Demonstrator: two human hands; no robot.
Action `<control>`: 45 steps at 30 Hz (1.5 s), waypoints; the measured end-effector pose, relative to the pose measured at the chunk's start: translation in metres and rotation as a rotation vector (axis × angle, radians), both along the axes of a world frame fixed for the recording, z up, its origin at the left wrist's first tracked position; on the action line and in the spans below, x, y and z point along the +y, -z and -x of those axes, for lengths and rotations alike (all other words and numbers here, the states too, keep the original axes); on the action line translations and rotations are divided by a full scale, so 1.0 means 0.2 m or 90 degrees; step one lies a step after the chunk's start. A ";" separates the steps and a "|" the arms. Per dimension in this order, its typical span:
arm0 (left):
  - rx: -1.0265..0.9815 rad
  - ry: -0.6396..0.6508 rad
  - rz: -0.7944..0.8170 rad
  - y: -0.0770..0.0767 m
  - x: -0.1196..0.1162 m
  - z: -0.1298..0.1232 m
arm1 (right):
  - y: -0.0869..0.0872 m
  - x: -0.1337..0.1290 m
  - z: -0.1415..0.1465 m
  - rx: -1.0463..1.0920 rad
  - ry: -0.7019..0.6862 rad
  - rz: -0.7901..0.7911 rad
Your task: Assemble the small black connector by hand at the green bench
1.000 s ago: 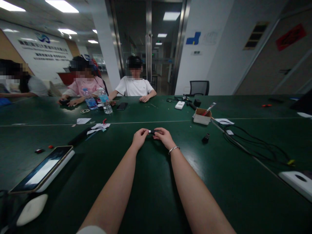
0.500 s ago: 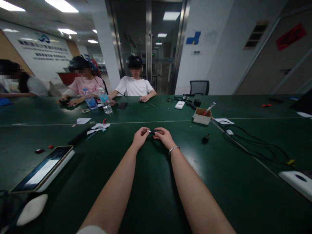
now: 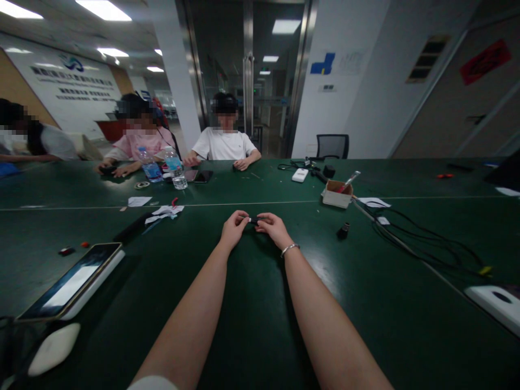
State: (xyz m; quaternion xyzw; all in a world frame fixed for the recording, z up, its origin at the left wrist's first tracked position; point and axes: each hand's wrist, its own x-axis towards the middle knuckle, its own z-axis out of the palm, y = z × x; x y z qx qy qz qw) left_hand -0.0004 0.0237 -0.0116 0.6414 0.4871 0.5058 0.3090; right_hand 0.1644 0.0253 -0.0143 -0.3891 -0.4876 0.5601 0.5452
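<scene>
My left hand (image 3: 234, 229) and my right hand (image 3: 275, 229) meet at arm's length over the dark green table (image 3: 255, 303). Pinched between their fingertips is a small black stick with a silver end (image 3: 253, 221). The silver end points toward my left fingers, and my right fingers close around the black part. Its exact kind is too small to make out. To the right of my hands, a small black piece (image 3: 343, 231) rests by itself on the table.
On the left lie a phone on a white box (image 3: 77, 281), a pale mouse-shaped thing (image 3: 54, 349) and paper scraps (image 3: 164, 213). A small open box (image 3: 337, 195) and black cables (image 3: 422, 233) are at right. Beyond two water bottles (image 3: 175, 169), several people sit across the table.
My hands and the small black stick stay almost in place. Across the table, the person in white has lifted one hand back, and a flat thing beside the dark phone now shows.
</scene>
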 end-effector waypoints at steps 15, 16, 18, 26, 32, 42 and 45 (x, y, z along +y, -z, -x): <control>0.011 0.033 -0.019 0.01 0.00 0.00 | 0.01 0.01 0.00 0.005 0.001 -0.001; 0.009 0.032 -0.021 0.01 0.01 0.01 | 0.01 0.01 0.00 0.004 0.002 0.000; 0.003 0.025 -0.022 0.02 0.02 0.01 | 0.01 0.01 0.00 0.001 0.004 0.001; -0.002 0.027 0.012 0.02 0.02 0.01 | 0.01 0.01 0.00 -0.006 0.000 -0.003; -0.009 0.024 -0.006 0.04 0.03 0.01 | 0.02 0.02 0.00 -0.001 0.008 -0.001; -0.022 0.022 0.014 0.04 0.03 0.01 | 0.02 0.02 0.00 -0.002 0.001 -0.006; -0.010 0.016 0.035 0.02 0.02 0.01 | 0.02 0.02 0.00 -0.005 0.004 -0.005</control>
